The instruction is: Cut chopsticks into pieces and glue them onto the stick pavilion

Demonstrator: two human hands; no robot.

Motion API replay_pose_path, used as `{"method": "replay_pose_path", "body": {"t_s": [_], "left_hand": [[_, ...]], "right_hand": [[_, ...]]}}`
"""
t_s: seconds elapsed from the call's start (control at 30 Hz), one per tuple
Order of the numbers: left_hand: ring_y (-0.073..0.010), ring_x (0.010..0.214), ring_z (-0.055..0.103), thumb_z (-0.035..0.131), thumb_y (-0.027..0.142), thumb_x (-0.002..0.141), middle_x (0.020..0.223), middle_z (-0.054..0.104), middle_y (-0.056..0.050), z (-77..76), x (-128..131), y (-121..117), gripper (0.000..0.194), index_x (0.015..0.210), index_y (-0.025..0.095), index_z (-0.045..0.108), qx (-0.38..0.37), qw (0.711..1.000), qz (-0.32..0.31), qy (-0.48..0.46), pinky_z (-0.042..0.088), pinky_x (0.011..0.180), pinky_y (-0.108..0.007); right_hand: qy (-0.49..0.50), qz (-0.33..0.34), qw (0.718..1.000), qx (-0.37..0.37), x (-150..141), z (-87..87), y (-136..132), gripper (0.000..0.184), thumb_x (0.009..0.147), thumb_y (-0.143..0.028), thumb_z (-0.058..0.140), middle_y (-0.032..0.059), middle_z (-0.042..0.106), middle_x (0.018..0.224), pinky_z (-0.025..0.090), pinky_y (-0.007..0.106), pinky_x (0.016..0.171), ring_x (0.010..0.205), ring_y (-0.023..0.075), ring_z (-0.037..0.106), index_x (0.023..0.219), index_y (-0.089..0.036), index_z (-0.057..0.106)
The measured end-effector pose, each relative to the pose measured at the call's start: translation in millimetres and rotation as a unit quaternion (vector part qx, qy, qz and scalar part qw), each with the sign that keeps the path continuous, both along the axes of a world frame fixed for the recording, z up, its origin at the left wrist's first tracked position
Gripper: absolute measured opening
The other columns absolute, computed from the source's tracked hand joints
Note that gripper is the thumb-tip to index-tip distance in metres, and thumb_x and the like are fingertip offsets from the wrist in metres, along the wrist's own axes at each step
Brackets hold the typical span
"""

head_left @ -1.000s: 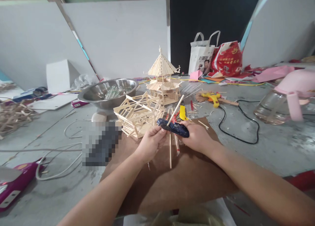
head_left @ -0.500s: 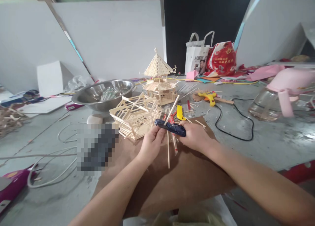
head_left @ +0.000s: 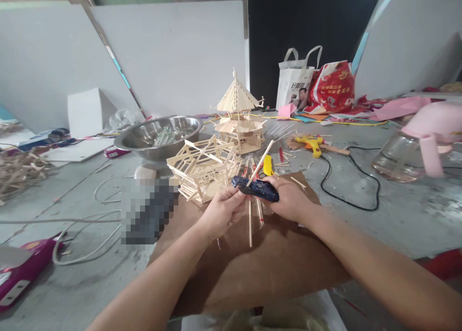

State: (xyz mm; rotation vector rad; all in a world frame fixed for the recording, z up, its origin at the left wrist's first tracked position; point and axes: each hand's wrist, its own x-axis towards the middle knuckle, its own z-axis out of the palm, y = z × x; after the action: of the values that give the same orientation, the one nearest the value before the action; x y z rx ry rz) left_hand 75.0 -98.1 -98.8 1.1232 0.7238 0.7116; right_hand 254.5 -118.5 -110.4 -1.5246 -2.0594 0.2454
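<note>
My right hand (head_left: 290,198) is closed around one end of a dark blue hand tool (head_left: 265,188); its exact kind does not show. A thin pale wooden stick (head_left: 262,159) slants up across the tool's left end. My left hand (head_left: 224,210) pinches at the stick's lower end, thumb close against the tool. Below the hands, another wooden stick (head_left: 250,225) points toward me over the brown board (head_left: 267,273). Just beyond my left hand stands an open-topped stick framework (head_left: 202,170). My fingers hide part of the tool and the slanted stick's lower tip.
A stick pagoda (head_left: 238,114) stands behind the framework, beside a steel bowl (head_left: 159,133). To the right are a yellow glue gun (head_left: 312,144) with a black cord and a pink-lidded jug (head_left: 407,148). A purple power strip (head_left: 27,273) and cables lie left.
The view swung slightly and came back. Both hands keep the same grip on the stick and the dark blue tool, with the tool's tilt barely altered.
</note>
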Motion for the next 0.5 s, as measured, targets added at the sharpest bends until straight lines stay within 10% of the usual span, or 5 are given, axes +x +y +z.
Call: {"method": "replay_pose_path", "body": {"t_s": [0.23, 0.5], "left_hand": [[-0.0001, 0.032, 0.014, 0.057, 0.035, 0.066, 0.042, 0.020, 0.009, 2.7, -6.4, 2.1, 0.023, 0.067, 0.014, 0.050, -0.096, 0.987, -0.117, -0.045, 0.009, 0.032, -0.012], [-0.0010, 0.034, 0.011, 0.054, 0.037, 0.069, 0.044, 0.015, 0.010, 1.6, -4.5, 3.7, 0.023, 0.068, 0.015, 0.049, -0.056, 0.997, -0.060, -0.010, 0.009, 0.032, -0.013]], "right_hand": [[0.000, 0.013, 1.000, -0.017, -1.3, 4.5, -3.7, 0.035, 0.065, -0.027, 0.051, 0.0062, 0.059, 0.091, 0.036, 0.027, 0.073, 0.085, 0.0180, 0.053, 0.099, -0.018, 0.051], [-0.060, -0.045, 0.997, -0.014, -1.8, 4.5, -5.9, 0.021, 0.070, -0.037, 0.046, 0.0023, 0.062, 0.077, 0.035, 0.025, 0.061, 0.072, 0.0174, 0.057, 0.082, -0.021, 0.052]]}}
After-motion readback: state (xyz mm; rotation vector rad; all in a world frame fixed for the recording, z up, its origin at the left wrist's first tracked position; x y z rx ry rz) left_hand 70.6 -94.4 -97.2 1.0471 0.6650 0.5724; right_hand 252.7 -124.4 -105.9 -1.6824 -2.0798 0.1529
